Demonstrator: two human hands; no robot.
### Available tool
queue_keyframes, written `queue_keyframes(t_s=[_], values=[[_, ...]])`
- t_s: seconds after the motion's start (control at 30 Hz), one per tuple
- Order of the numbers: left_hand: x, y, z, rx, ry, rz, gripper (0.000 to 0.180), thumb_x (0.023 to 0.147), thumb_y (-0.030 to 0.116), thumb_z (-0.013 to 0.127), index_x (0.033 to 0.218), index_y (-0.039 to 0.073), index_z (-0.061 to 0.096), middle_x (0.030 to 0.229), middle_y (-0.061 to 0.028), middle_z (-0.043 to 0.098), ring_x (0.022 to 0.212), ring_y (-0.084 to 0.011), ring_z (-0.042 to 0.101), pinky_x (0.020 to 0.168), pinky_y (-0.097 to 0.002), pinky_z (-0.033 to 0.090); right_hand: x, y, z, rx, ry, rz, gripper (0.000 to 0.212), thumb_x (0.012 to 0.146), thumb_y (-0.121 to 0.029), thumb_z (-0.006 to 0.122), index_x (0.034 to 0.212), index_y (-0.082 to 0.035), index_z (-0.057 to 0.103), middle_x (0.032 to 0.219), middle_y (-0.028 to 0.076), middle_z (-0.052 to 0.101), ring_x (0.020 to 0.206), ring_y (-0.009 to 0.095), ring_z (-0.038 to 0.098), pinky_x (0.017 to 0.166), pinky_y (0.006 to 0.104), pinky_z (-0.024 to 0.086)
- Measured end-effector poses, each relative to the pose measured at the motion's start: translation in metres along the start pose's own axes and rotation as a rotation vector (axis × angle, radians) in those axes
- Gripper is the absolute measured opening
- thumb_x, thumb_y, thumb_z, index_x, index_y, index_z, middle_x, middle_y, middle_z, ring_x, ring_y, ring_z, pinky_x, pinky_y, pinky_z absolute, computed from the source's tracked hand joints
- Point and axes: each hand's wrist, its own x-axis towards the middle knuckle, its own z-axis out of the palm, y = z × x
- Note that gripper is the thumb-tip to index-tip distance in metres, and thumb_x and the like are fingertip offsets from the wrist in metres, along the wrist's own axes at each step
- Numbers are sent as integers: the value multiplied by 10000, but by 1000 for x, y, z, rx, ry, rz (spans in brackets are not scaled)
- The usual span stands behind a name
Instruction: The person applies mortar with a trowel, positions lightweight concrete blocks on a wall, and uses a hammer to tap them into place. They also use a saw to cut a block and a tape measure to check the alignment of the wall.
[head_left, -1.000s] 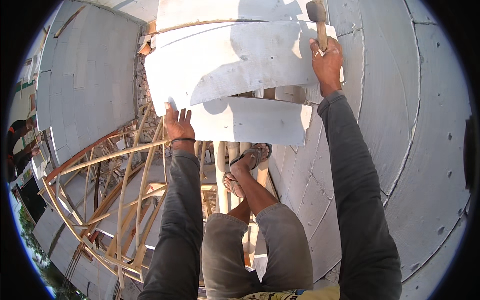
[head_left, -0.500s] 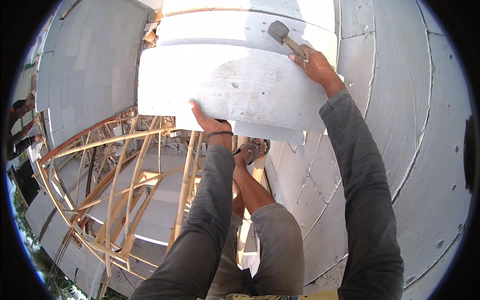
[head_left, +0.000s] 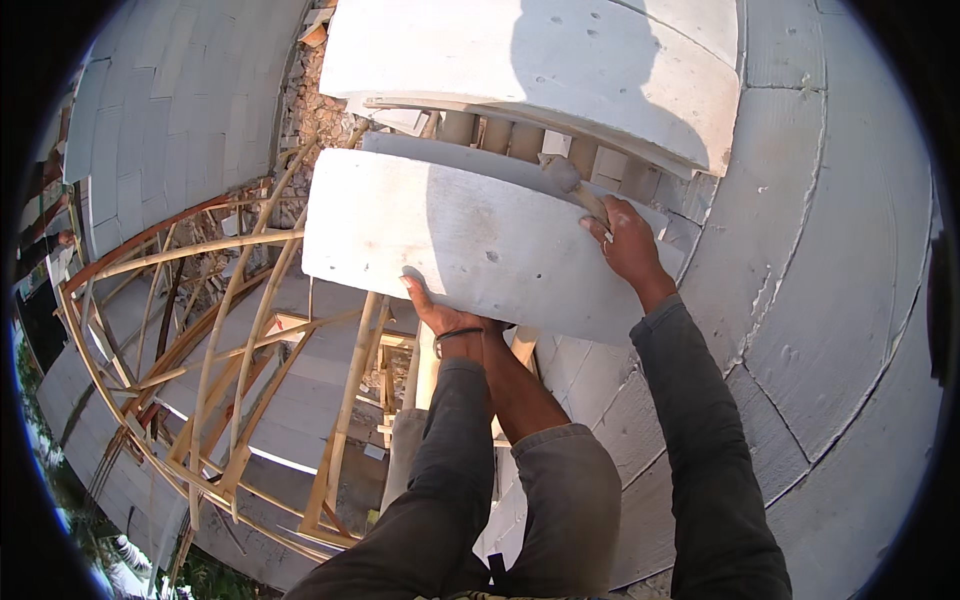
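A long white aerated concrete block [head_left: 450,225], pitted with a few small holes, lies tilted in front of me. My left hand [head_left: 447,318] grips its near edge, thumb on the face and the fingers hidden underneath. My right hand [head_left: 632,248] is closed round the wooden handle of a hammer [head_left: 563,173]. The hammer's grey, dusty head hangs just above the block's far right edge. Beyond a gap lies another white block surface [head_left: 470,50], with my shadow across it.
To the right stands a grey block wall [head_left: 790,240] with mortar joints. Bamboo scaffolding [head_left: 240,350] fills the lower left above a lower level. Another block wall [head_left: 150,120] rises at the far left. Rubble [head_left: 320,110] lies beside it. My bent leg [head_left: 525,400] is below the block.
The held block has come toward me, away from the surface behind it, opening a gap that shows round poles. The hammer and both hands have moved lower in view.
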Motion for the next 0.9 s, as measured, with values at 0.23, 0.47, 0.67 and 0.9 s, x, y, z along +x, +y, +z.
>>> queue_keyframes(t_s=[0.23, 0.47, 0.67, 0.9], values=[[67, -42, -32, -48, -105, -19, 828, 814, 649, 568, 1356, 44, 408, 1330, -136, 486, 1190, -317, 491, 1009, -462, 414, 48, 31, 5, -69, -29, -57, 352, 881, -296, 642, 1023, 10, 542, 937, 253, 607, 906, 437, 590, 758, 494, 460], [64, -50, -10, 121, 184, 90, 824, 852, 627, 528, 1377, 10, 376, 1349, -158, 470, 1192, -321, 493, 1010, -460, 411, 49, 21, 2, -105, -46, 9, 338, 860, -273, 661, 1001, 15, 558, 894, 242, 615, 897, 416, 594, 764, 499, 465], [56, -56, -5, 191, 380, 57, 736, 918, 553, 473, 1377, -14, 376, 1362, -185, 454, 1165, -327, 520, 979, -451, 437, 33, 16, 13, -51, 100, 22, 323, 842, -233, 678, 1006, 18, 558, 911, 238, 613, 901, 423, 590, 774, 492, 462], [37, -45, 5, 422, 297, -81, 651, 950, 476, 467, 1372, -10, 374, 1363, -180, 443, 1182, -313, 504, 988, -445, 424, -12, -12, 13, 48, 296, 84, 295, 857, -190, 661, 1040, 9, 542, 943, 230, 609, 858, 413, 603, 729, 476, 477]])
